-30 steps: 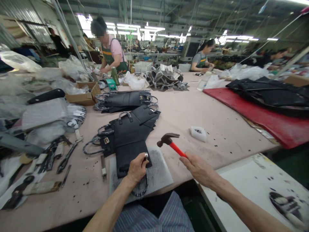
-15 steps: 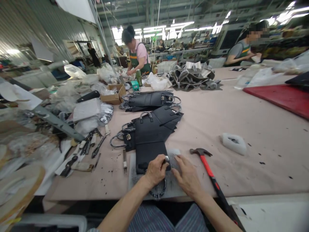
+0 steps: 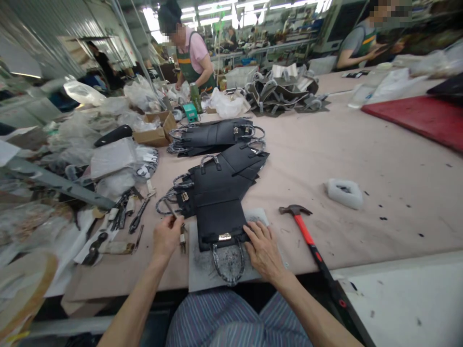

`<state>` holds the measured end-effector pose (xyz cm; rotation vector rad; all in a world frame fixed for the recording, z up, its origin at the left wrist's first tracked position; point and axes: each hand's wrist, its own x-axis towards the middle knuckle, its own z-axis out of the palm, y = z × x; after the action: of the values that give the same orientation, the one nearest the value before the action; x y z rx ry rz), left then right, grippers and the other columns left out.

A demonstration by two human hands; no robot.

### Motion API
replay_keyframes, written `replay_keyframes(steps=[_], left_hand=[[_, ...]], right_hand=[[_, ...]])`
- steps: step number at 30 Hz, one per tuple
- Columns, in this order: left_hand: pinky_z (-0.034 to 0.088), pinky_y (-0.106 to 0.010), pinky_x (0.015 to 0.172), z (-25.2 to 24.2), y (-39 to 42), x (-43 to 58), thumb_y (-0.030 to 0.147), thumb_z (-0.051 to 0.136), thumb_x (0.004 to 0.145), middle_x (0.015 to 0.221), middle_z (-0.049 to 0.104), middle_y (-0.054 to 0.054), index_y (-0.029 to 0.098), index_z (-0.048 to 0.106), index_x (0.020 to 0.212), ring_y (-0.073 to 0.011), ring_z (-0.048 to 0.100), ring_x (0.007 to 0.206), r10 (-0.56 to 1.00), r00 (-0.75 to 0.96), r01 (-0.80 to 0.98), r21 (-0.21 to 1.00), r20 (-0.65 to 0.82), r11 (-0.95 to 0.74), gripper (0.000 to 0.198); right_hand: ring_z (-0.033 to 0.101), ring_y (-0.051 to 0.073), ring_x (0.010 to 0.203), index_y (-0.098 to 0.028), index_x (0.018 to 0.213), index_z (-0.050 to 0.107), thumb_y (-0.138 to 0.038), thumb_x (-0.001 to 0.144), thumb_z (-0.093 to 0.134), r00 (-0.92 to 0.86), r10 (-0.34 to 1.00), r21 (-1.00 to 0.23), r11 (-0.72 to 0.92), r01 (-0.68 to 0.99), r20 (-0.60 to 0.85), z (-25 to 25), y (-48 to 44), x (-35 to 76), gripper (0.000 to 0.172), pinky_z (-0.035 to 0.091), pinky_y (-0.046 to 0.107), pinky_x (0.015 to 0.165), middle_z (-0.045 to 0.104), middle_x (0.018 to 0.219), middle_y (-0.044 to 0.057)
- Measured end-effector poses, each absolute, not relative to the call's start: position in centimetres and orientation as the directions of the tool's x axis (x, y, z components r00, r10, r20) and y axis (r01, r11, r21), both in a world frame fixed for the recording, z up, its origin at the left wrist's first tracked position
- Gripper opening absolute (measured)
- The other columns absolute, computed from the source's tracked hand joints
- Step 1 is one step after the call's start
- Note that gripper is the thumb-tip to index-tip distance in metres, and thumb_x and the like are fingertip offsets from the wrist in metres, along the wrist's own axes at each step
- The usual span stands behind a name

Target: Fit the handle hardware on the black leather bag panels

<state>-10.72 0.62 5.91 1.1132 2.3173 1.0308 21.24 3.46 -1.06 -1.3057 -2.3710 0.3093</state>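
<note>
The left hand pinches a slim tool — the right hand, spread, touches the black bag panel near the table's front edge.

White tubes glare at the back — soft light on the table, frame edges stretched.

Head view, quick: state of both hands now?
Left hand: closed, holding what looks like a slim tool.
Right hand: open, resting against the black panel.
</note>
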Motion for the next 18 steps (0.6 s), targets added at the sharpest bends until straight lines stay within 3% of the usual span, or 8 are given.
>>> replay_keyframes(steps=[3, 5, 7, 10, 13, 18], left_hand=[[0.053, -0.042, 0.077, 4.6, -3.2, -15.1, 0.05, 0.05, 0.089, 0.083, 0.073, -0.014, 0.017, 0.073, 0.087, -0.0339, 0.069, 0.085, 0.742, -0.671, 0.694, 0.351, -0.004, 0.629, 0.04], [0.053, -0.047, 0.081, 3.4, -4.9, -16.0, 0.046, 0.047, 0.092, 0.095, 0.073, -0.02, 0.013, 0.072, 0.097, -0.0376, 0.068, 0.094, 0.765, -0.64, 0.76, 0.209, 0.073, 0.616, 0.042], [0.052, -0.05, 0.091, 2.5, -5.6, -15.0, 0.042, 0.045, 0.094, 0.113, 0.07, -0.023, 0.011, 0.07, 0.107, -0.0382, 0.065, 0.106, 0.828, -0.518, 0.854, 0.178, 0.214, 0.489, 0.042], [0.049, -0.045, 0.101, 2.3, -4.8, -10.9, 0.034, 0.047, 0.098, 0.125, 0.066, -0.017, 0.016, 0.068, 0.113, -0.0319, 0.062, 0.116, 0.917, -0.233, 0.96, 0.228, 0.323, 0.163, 0.031], [0.051, -0.038, 0.095, 3.1, -2.7, -6.5, 0.026, 0.053, 0.099, 0.117, 0.068, -0.01, 0.02, 0.066, 0.112, -0.0254, 0.064, 0.107, 0.977, 0.057, 0.956, 0.27, 0.204, -0.111, 0.02], [0.05, -0.037, 0.077, 4.2, -0.2, -3.6, 0.014, 0.055, 0.095, 0.094, 0.065, -0.009, 0.016, 0.065, 0.091, -0.0259, 0.061, 0.092, 0.951, 0.305, 0.949, 0.102, -0.043, -0.3, 0.011]], right_hand=[[0.041, 0.033, 0.138, -0.023, 0.137, 0.058, -0.025, 0.099, 0.051, -0.462, 0.849, -0.438, 0.528, 0.728, 0.256, -0.7, 3.7, 21.2, 0.038, 0.028, 0.056, 0.116, 0.057, 0.145, 0.008], [0.047, 0.031, 0.13, -0.022, 0.127, 0.064, -0.026, 0.099, 0.053, -0.448, 0.853, -0.466, 0.522, 0.715, 0.268, -0.1, 4.1, 20.9, 0.031, 0.032, 0.054, 0.113, 0.059, 0.139, 0.01], [0.048, 0.03, 0.126, -0.022, 0.12, 0.067, -0.027, 0.097, 0.057, -0.462, 0.843, -0.468, 0.537, 0.702, 0.275, 0.8, 4.7, 20.2, 0.025, 0.035, 0.051, 0.11, 0.059, 0.137, 0.011], [0.051, 0.029, 0.118, -0.023, 0.116, 0.068, -0.027, 0.094, 0.064, -0.579, 0.783, -0.41, 0.616, 0.673, 0.226, 2.3, 5.7, 19.1, 0.022, 0.038, 0.047, 0.103, 0.061, 0.131, 0.009], [0.055, 0.026, 0.105, -0.022, 0.108, 0.068, -0.029, 0.094, 0.065, -0.706, 0.701, -0.29, 0.7, 0.653, 0.103, 3.6, 6.7, 18.1, 0.016, 0.042, 0.041, 0.09, 0.065, 0.113, 0.008], [0.056, 0.025, 0.093, -0.018, 0.098, 0.064, -0.024, 0.099, 0.055, -0.828, 0.559, -0.079, 0.825, 0.56, -0.039, 4.3, 8.0, 17.3, 0.011, 0.043, 0.035, 0.078, 0.062, 0.101, 0.009]])
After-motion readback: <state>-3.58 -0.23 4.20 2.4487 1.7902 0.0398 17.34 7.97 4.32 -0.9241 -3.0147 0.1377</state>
